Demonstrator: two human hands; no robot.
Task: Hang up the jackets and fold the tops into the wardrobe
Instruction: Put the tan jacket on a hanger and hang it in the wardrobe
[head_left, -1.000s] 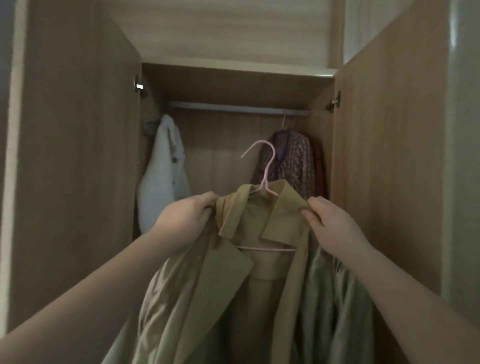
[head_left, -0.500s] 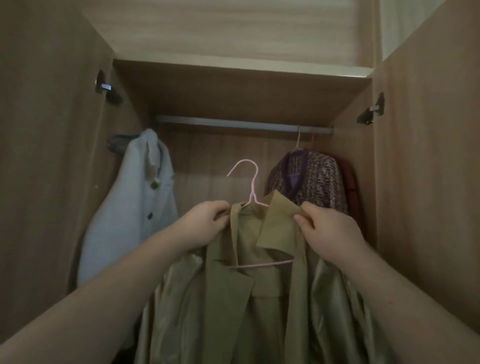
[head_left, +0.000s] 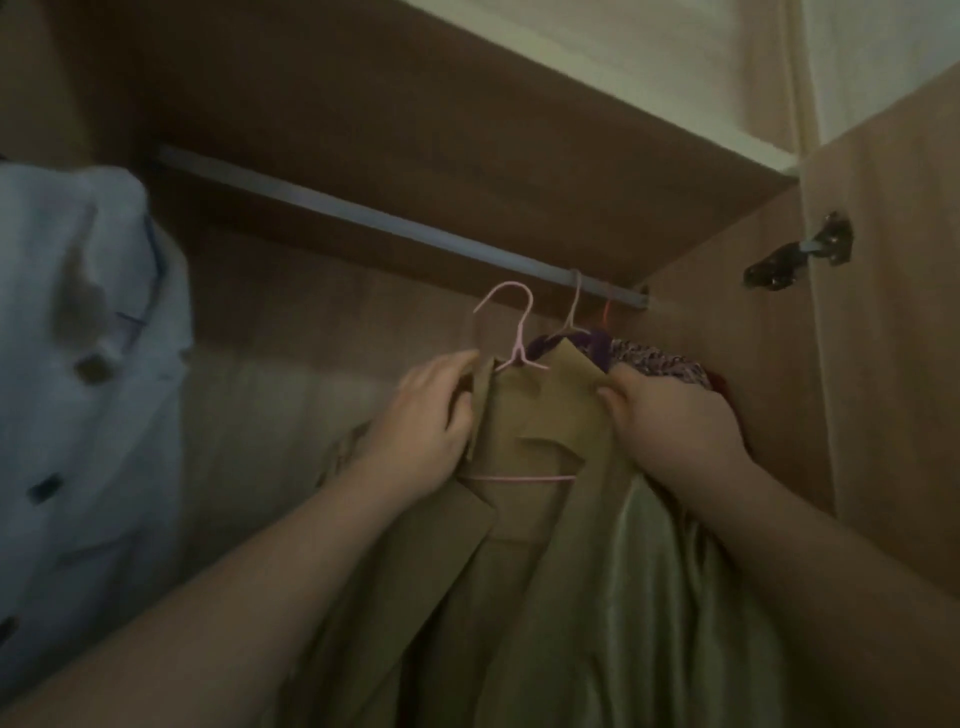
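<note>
The tan jacket (head_left: 524, 545) hangs on a pink hanger (head_left: 520, 344) in the centre of the frame, inside the wardrobe (head_left: 467, 130) and just below its rail (head_left: 363, 218). Its long axis is vertical: the collar is up, the hem runs down out of the lower edge, and the open front faces the camera. The hook points upward, with its opening to the left of the frame, and it is not yet over the rail.

The left hand (head_left: 426, 426) grips the left side of the collar with curled fingers, and the right hand (head_left: 675, 431) pinches the right side. I judge this two-sided hold keeps the hanger level, so that the hook can be lifted over the rail.

To the right, a patterned garment (head_left: 660, 361) already hangs on the rail, just beside the right hand. A white coat (head_left: 88, 364) fills the left of the frame, well apart.
</note>
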